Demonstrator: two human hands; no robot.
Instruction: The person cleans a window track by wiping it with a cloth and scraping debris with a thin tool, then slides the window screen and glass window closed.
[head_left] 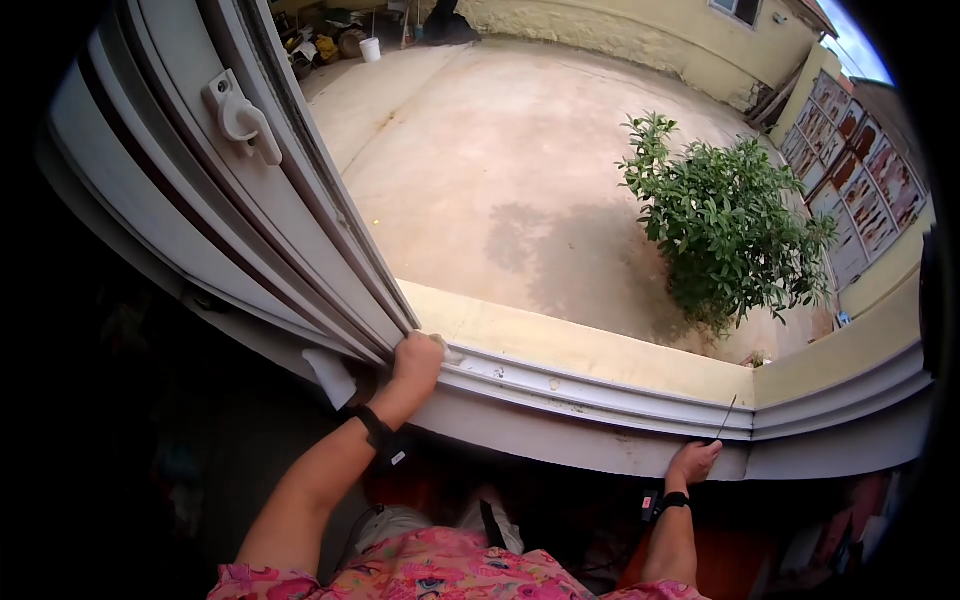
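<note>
Left hand [418,360]: curled on pale wad [446,352], by window track [600,396]
Right hand [694,461]: closed round thin rod [727,416], near track's right end
Far right: bush [730,225]

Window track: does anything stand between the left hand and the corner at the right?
The thin rod in the right hand crosses the view of the track just before the corner; nothing else visible blocks it.

left hand [419,358] on cloth [455,356] by window [230,180] | right hand [694,461] holds thin stick [727,417] | bush [725,220] outside
</note>
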